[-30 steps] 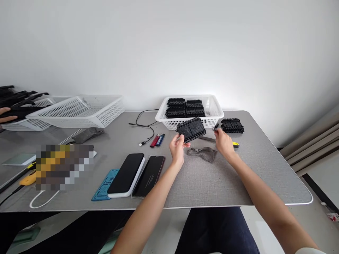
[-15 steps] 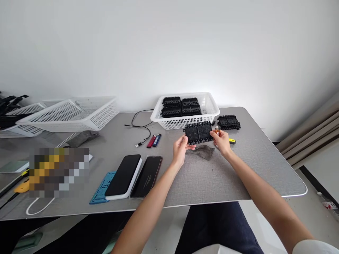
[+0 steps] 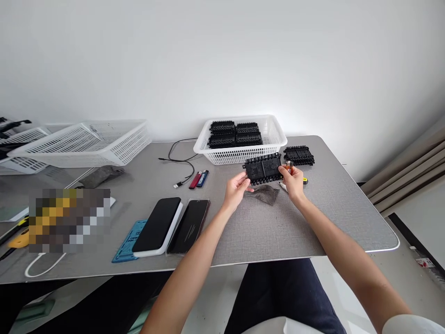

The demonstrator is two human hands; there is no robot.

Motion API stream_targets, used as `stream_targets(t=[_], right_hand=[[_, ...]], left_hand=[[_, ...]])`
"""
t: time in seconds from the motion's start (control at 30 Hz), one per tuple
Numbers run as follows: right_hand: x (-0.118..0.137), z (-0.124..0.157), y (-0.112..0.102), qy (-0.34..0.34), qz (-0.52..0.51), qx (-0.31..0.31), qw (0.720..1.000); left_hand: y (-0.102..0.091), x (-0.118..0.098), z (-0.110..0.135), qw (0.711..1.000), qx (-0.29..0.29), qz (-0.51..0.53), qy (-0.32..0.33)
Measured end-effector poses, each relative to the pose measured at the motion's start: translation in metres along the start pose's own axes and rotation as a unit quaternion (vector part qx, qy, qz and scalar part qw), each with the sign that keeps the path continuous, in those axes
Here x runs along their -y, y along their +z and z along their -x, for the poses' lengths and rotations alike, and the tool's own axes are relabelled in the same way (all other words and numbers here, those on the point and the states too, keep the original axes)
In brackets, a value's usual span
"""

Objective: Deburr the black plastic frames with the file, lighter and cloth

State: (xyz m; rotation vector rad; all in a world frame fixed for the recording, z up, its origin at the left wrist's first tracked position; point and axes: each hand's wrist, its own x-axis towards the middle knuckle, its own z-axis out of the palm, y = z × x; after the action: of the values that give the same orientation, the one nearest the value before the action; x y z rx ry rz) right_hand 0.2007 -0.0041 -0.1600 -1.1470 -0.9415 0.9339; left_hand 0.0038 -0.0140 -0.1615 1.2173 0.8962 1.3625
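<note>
Over the table (image 3: pixel 278 236), before the white basket (image 3: pixel 239 156), the black panel (image 3: pixel 263 170) right of the frame's centre looks light, stiff, perhaps brittle, best held by its ends, where left hand (image 3: pixel 235 190) and right hand (image 3: pixel 294 183) pinch it

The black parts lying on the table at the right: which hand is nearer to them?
Right. The right hand is just in front of the black parts; the left hand is farther off, to their left.
</note>
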Motion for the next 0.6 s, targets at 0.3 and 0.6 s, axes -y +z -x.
stream_targets(t=[0.3,0.6], right_hand=[[0.017,0.013,0.005,-0.062,0.119,-0.015,0.991],[0.033,0.044,0.022,-0.037,0.021,0.107,0.993]], left_hand=[[-0.001,0.001,0.001,0.999,-0.028,0.023,-0.029],[0.004,0.001,0.004,0.998,-0.029,0.047,-0.039]])
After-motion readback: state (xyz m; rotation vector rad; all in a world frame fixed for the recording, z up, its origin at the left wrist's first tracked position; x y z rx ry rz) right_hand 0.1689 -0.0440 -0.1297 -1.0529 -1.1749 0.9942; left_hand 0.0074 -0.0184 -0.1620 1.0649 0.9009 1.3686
